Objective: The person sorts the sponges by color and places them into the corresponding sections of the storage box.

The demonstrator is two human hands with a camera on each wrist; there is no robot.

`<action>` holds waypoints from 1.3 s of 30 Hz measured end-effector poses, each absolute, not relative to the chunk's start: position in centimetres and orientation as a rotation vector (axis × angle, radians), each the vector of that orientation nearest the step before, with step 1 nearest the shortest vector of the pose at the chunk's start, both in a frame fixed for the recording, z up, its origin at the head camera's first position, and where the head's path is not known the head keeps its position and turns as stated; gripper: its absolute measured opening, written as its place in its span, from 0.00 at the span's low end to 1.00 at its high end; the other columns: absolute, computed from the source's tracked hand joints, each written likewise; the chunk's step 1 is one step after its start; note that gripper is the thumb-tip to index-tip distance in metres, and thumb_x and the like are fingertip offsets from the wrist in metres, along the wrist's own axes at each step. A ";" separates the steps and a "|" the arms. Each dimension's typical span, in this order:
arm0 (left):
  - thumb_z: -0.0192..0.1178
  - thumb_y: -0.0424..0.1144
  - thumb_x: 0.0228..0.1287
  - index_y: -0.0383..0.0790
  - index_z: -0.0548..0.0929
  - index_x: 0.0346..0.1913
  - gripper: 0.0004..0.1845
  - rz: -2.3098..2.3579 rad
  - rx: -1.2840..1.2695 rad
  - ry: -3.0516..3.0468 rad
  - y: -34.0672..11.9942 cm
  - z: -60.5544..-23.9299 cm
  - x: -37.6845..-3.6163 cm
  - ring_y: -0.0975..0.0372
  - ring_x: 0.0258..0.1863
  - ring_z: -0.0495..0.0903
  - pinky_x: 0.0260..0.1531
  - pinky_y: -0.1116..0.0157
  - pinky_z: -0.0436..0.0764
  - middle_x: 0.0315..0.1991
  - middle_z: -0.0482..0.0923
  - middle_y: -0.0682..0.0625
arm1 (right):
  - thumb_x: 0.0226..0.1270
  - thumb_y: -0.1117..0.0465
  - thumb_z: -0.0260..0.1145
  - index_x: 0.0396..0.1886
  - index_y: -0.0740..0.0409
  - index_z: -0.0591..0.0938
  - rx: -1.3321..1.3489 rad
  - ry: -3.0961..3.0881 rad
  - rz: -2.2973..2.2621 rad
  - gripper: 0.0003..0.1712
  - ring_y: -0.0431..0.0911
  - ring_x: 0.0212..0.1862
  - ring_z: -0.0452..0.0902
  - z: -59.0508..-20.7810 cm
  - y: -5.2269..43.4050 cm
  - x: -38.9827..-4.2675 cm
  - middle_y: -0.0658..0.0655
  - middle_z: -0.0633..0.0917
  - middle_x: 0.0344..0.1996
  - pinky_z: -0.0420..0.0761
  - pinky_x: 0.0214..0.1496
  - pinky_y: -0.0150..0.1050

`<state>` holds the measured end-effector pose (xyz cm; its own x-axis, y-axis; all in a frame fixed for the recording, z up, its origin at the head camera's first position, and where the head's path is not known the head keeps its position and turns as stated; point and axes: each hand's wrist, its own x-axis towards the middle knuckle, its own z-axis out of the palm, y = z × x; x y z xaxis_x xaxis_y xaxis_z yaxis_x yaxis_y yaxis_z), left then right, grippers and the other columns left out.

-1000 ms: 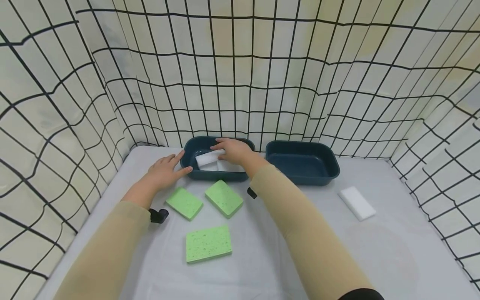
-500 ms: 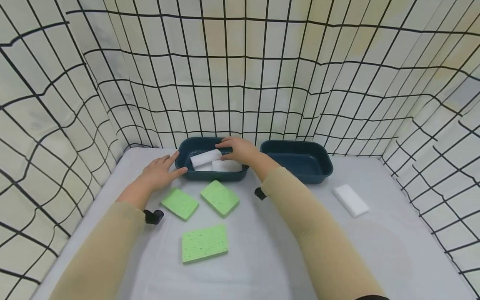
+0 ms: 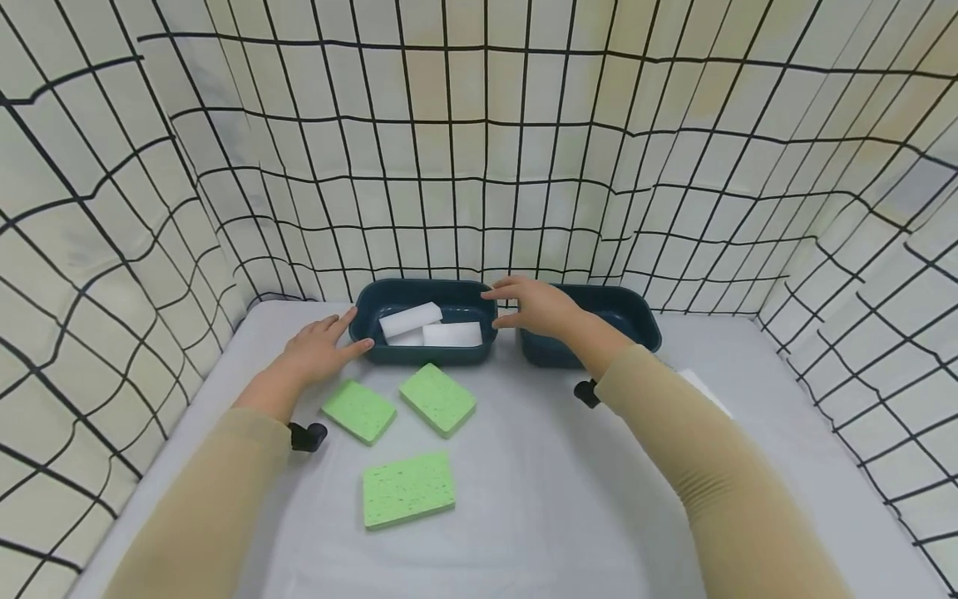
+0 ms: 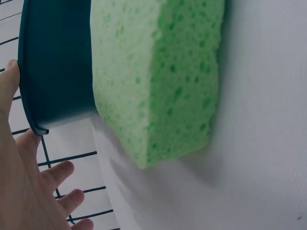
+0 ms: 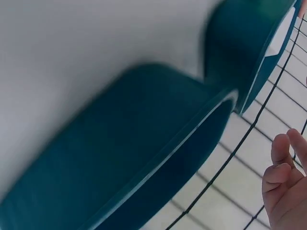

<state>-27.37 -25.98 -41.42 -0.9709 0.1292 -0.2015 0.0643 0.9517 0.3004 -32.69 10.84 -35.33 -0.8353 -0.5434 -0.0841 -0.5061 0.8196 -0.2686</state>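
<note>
My left hand (image 3: pixel 314 349) touches the left end of the left dark teal bin (image 3: pixel 422 356), its fingers spread and its thumb at the front rim. In the left wrist view, the thumb and forefinger meet the bin's rim (image 4: pixel 29 115). White sponge blocks (image 3: pixel 452 334) lie inside, one slanted over another. With nothing in it, my right hand (image 3: pixel 542 308) hovers over the left end of the right teal bin (image 3: pixel 554 353), fingertips pointing at the left bin's right rim. Its fingers look loosely bent in the right wrist view.
Three green sponges, a left one (image 3: pixel 359 411), a middle one (image 3: pixel 437 399) and a nearer one (image 3: pixel 408 491), lie on the white cloth before the left bin. Another white block (image 3: pixel 703 389) is partly hidden by the right sleeve. Black wire mesh (image 3: pixel 486 125) encloses the back and sides.
My right hand has left the white blocks in the left bin and moved right, out over the right bin's edge. My left hand has stayed at the left bin's end.
</note>
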 end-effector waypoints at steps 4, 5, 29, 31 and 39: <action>0.35 0.75 0.68 0.46 0.38 0.80 0.50 0.420 0.146 2.887 -25.9 -41.4 -27.4 0.30 0.72 0.41 0.66 0.30 0.46 0.77 0.41 0.29 | 0.65 0.43 0.69 0.71 0.38 0.73 -0.854 2.879 -0.341 0.35 0.52 0.72 0.63 -35.4 13.8 -31.4 0.51 0.67 0.73 0.70 0.68 0.53; 0.35 0.75 0.68 0.46 0.38 0.80 0.50 0.421 0.146 2.884 -26.0 -41.4 -27.5 0.30 0.72 0.41 0.66 0.30 0.46 0.77 0.41 0.29 | 0.65 0.42 0.69 0.71 0.37 0.73 -0.852 2.887 -0.341 0.34 0.52 0.70 0.66 -35.4 14.6 -31.0 0.51 0.67 0.73 0.71 0.66 0.53; 0.35 0.76 0.67 0.46 0.37 0.80 0.51 0.417 0.142 2.874 -26.9 -41.9 -27.8 0.28 0.71 0.40 0.65 0.29 0.45 0.76 0.40 0.27 | 0.63 0.45 0.72 0.68 0.49 0.77 -0.512 2.989 -0.471 0.35 0.45 0.38 0.71 -39.5 31.9 -22.4 0.59 0.75 0.63 0.73 0.36 0.39; 0.35 0.76 0.67 0.46 0.37 0.80 0.51 0.413 0.140 2.875 -26.8 -41.8 -27.8 0.28 0.71 0.40 0.65 0.29 0.45 0.76 0.40 0.27 | 0.63 0.45 0.72 0.68 0.50 0.76 -0.460 2.993 -0.499 0.35 0.47 0.40 0.71 -39.9 33.4 -21.8 0.60 0.75 0.63 0.74 0.36 0.39; 0.35 0.76 0.67 0.45 0.38 0.80 0.52 0.429 0.169 2.873 -26.2 -41.7 -27.9 0.28 0.71 0.39 0.65 0.29 0.44 0.76 0.40 0.27 | 0.61 0.48 0.74 0.67 0.54 0.77 -0.293 3.011 -0.529 0.36 0.52 0.43 0.72 -40.6 36.9 -19.7 0.65 0.74 0.63 0.75 0.36 0.40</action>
<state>-27.87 -26.24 -41.66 -0.9666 0.1469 -0.2098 0.0792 0.9505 0.3006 -19.73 36.87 -40.59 -0.9793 -0.1991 -0.0357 -0.1751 0.9226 -0.3437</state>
